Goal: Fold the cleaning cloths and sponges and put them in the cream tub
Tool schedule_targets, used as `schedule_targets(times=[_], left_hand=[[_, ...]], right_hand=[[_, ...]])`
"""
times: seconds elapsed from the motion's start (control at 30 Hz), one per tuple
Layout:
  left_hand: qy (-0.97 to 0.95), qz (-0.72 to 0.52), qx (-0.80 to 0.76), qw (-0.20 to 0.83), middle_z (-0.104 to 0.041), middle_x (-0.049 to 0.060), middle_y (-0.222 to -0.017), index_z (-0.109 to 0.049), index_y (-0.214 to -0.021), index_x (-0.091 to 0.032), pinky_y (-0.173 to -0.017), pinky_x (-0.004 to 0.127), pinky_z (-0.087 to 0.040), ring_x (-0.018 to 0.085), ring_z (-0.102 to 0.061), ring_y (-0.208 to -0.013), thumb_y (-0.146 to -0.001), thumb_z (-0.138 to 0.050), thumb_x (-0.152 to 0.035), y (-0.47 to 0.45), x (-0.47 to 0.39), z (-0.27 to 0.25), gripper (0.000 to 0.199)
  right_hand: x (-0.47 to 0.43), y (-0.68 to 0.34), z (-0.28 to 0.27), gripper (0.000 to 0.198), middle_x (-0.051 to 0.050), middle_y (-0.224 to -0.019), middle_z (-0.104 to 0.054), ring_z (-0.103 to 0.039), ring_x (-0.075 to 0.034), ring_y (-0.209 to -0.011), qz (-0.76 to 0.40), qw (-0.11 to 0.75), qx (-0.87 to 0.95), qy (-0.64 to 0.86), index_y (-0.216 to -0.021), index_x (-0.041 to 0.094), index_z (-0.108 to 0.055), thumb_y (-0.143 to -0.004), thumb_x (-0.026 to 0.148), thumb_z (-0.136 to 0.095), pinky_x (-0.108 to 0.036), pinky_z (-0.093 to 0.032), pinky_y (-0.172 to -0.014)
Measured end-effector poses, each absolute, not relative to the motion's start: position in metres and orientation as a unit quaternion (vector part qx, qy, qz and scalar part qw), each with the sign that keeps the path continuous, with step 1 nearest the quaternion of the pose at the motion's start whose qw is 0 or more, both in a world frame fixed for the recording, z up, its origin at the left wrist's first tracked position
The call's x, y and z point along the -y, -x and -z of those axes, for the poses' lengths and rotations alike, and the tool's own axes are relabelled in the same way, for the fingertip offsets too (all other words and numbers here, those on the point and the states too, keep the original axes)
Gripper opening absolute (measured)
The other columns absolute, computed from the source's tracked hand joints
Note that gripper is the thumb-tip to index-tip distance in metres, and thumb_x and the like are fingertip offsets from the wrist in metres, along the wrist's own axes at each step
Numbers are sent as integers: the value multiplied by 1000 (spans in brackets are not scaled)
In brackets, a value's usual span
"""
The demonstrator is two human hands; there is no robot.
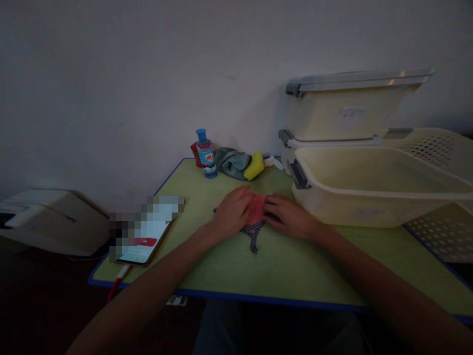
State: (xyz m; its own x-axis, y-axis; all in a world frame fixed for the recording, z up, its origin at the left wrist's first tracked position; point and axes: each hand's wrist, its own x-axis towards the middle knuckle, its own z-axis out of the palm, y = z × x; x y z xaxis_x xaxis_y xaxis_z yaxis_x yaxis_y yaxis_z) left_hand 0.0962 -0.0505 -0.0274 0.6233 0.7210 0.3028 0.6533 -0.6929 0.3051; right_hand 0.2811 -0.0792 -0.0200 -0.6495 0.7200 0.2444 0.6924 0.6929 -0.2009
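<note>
A small red cloth [255, 209] with a black-and-white patterned edge lies on the green table. A narrow patterned strip of it trails toward the table's front. My left hand [233, 211] lies over the cloth's left side, fingers bent and closed on the fabric. From the other side, my right hand [286, 214] has its curled fingers pinching the cloth's right edge. The fingertips of both hands are partly hidden. Part of the patterned edge shows beyond my left hand.
Behind the cloth stand a blue bottle [207, 157], a grey-green cloth [232, 162] and a yellow sponge [254, 166]. Cream plastic bins [343, 204] are stacked at the right. A phone [151, 234] with a cable lies at the left edge of the green table [295, 271].
</note>
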Motion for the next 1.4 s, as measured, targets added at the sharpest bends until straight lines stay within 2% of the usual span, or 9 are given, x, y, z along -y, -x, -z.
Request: schedule_targets(times=[0.07,0.13,0.33,0.43,0.6,0.77,0.93,1.2,1.4], left_hand=[[-890,-248,-352,149,-62,10,-106,-62,-96,-12,-90,33,-43,19,-56,-101,-83,-38,-11,-90,46,17,27],[-878,-255,-352,201,-65,6,-90,-64,-86,-13,-77,28,-46,16,-59,-83,-81,-40,-9,-82,39,8,24],[-861,-121,-356,344,-64,3,-77,-63,-81,-10,-66,22,-43,12,-57,-69,-73,-49,-7,-60,15,14,16],[-842,-102,-365,385,-62,1,-74,-59,-81,-9,-62,21,-43,10,-54,-65,-71,-51,-7,-59,9,22,12],[-861,-99,-369,335,-57,0,-73,-56,-84,-10,-58,20,-40,10,-50,-64,-69,-54,-8,-62,19,16,16],[-905,-59,-263,329,-59,1,-82,-60,-87,-12,-63,22,-40,12,-52,-73,-62,-68,-16,-58,26,3,27],[-920,-61,-226,313,-59,0,-75,-61,-74,-12,-66,22,-41,12,-53,-71,-64,-59,-7,-58,26,4,12],[-940,-52,-216,261,-57,-1,-68,-59,-69,-12,-58,19,-37,9,-50,-62,-57,-55,-1,-63,31,5,17],[-949,-50,-211,229,-54,-2,-65,-55,-64,-13,-55,20,-35,9,-47,-60,-57,-54,-3,-63,30,8,12]], right_hand=[[82,-279,19,15,-8,-85,-56,-51,-18,-80,-40,167,913,370,-82,14,-59,-86,24,-47,-33,-43,-75],[85,-276,18,15,-8,-87,-57,-52,-18,-82,-45,186,919,344,-84,14,-59,-84,26,-50,-32,-43,-76],[88,-269,21,17,-8,-89,-58,-53,-18,-83,-69,148,931,327,-86,14,-60,-85,28,-51,-32,-43,-76],[87,-269,22,15,-8,-90,-57,-53,-18,-84,-94,144,925,339,-87,15,-60,-85,28,-52,-32,-43,-76],[86,-268,22,12,-7,-89,-58,-53,-18,-82,-100,151,919,349,-84,15,-60,-83,25,-53,-32,-43,-75],[88,-265,20,10,-8,-86,-59,-54,-18,-80,-73,145,924,347,-83,14,-61,-82,21,-54,-32,-43,-73],[89,-265,22,12,-8,-85,-59,-53,-18,-79,-36,145,932,330,-83,14,-61,-83,21,-51,-32,-42,-74],[89,-263,27,20,-8,-83,-61,-53,-18,-80,87,119,939,310,-85,14,-61,-89,22,-43,-32,-41,-74],[91,-261,28,22,-7,-80,-61,-52,-17,-79,119,112,943,291,-82,15,-60,-90,20,-41,-30,-39,-70]])
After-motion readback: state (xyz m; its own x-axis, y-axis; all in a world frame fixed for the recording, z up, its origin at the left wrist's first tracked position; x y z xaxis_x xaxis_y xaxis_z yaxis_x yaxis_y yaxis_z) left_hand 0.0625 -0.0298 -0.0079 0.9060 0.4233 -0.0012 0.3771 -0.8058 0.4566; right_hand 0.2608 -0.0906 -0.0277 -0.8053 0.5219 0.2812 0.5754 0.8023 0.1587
